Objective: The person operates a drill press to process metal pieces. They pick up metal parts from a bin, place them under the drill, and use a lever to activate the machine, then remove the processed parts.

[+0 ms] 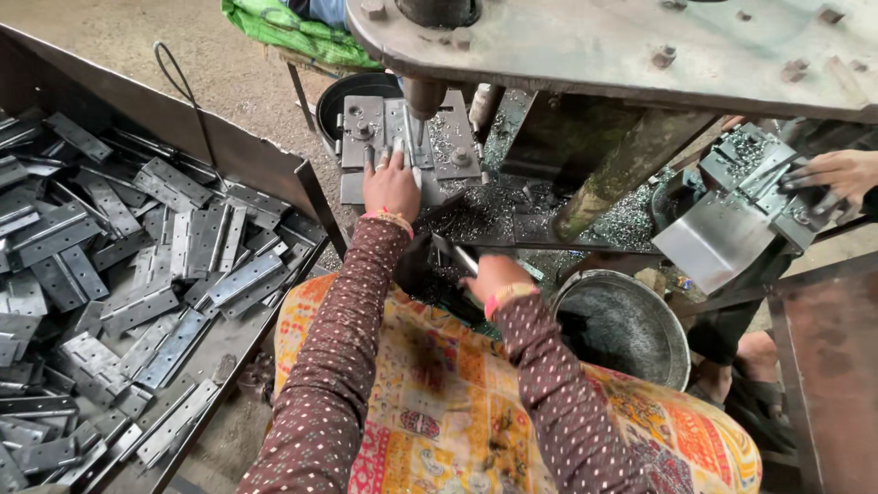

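Note:
My left hand [390, 186] reaches forward and presses its fingers on a flat grey metal hinge plate [395, 128] lying on the press bed, under the round punch [423, 96]. My right hand [491, 274] is lower and nearer to me, closed around a dark metal lever handle [455, 253] at the machine's front. Both arms wear brown dotted sleeves, with a bangle at each wrist.
A large metal tray [240, 151] on the left holds several grey hinge plates [155, 274]. A round metal bowl [625, 325] sits right of my lap. Another person's hand [837, 174] works at a second fixture at the right. Metal shavings [485, 212] cover the bed.

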